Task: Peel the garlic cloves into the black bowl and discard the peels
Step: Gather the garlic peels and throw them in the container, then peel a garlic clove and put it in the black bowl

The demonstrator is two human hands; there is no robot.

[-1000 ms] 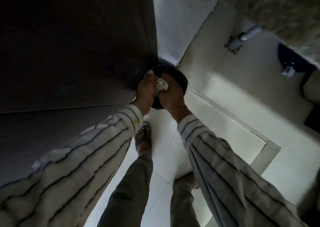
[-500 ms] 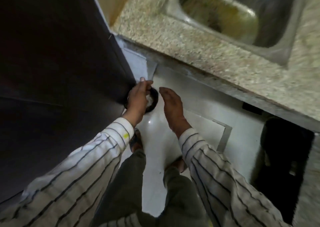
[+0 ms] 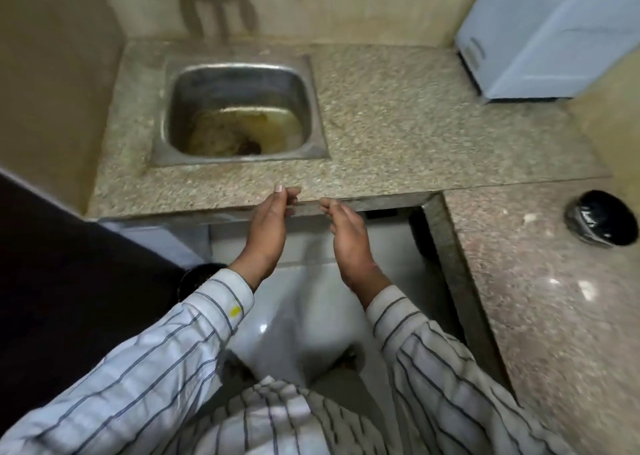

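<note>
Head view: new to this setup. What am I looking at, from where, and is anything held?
There is no robot here: a person wears one wide-angle camera on the head, which looks down at their own arms in striped sleeves. The left hand and the right hand are raised in front of the speckled counter, with relaxed fingers, and they hold nothing. A steel sink with stained water is set into the counter. A black bowl stands on the side counter at the right. A dark round bin is on the floor, partly hidden by the left sleeve.
</note>
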